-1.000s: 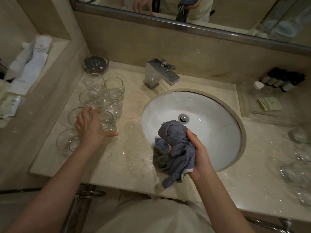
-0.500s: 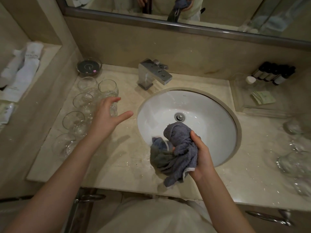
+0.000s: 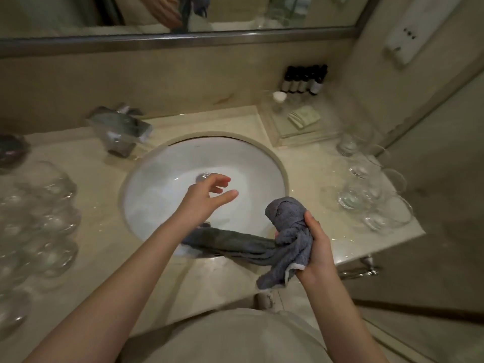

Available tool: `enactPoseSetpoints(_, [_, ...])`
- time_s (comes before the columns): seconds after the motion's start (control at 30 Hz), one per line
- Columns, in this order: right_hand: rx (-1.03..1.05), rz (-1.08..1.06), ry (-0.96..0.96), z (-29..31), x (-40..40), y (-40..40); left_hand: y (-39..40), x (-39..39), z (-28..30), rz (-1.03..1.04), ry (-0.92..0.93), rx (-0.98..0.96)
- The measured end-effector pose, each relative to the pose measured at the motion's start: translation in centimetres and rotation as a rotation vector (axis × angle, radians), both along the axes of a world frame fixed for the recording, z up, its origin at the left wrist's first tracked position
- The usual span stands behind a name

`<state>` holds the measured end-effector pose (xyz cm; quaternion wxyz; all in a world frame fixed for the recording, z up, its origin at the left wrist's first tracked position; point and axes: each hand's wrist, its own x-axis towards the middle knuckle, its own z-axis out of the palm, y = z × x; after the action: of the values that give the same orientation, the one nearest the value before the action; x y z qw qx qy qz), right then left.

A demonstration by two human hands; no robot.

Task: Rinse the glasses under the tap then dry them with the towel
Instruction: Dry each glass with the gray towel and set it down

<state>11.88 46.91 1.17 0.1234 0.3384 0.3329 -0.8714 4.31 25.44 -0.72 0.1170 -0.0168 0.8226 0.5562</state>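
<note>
A: Grip state, both hands?

B: Left hand point(image 3: 207, 195) is over the sink point(image 3: 277, 163), fingers loosely spread, nothing in it. Right hand point(image 3: 317, 247) has its fingers curled round the bunched top of the towel point(image 3: 290, 231). One tail of the towel trails leftward across the sink's near rim and passes under the left forearm.

A: Where are the glasses?

B: Two groups on the counter point(image 3: 104, 242). Left glasses point(image 3: 49, 218) stand in a cluster well apart from the sink, toward the frame edge. Right glasses point(image 3: 366, 189) stand beside the sink's right side, near the counter corner.

A: Relation that matters for the next pick?

B: The free left hand points right and away, toward the right glasses. The right hand is nearer them but occupied with the towel. My judgement: the left hand would have to cross over the towel hand's side to reach them, or go back left to the nearer cluster. Cannot say which group is rinsed.

A: Tap?

B: Tap point(image 3: 123, 129) sits behind and left of the sink; no water stream visible.

A: Unclear items?

B: Whole frame is motion-blurred. Left glasses smear together, count not readable, and the outermost are cut by the frame edge. Whether any glass is wet cannot be made out. Towel end under the forearm is hidden.
</note>
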Motion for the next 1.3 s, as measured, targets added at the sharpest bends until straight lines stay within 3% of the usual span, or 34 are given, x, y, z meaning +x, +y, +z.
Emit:
enactPoseSetpoints(0.63, [-0.025,-0.188,-0.091,-0.5,-0.2,16.9,24.1,-7.1,-2.2,-0.413,-0.058,-0.099])
enactPoseSetpoints(1.3, [-0.015,-0.251,-0.02,-2.3,-0.2,20.6,30.8,-10.1,-4.8,-0.62,-0.12,-0.144])
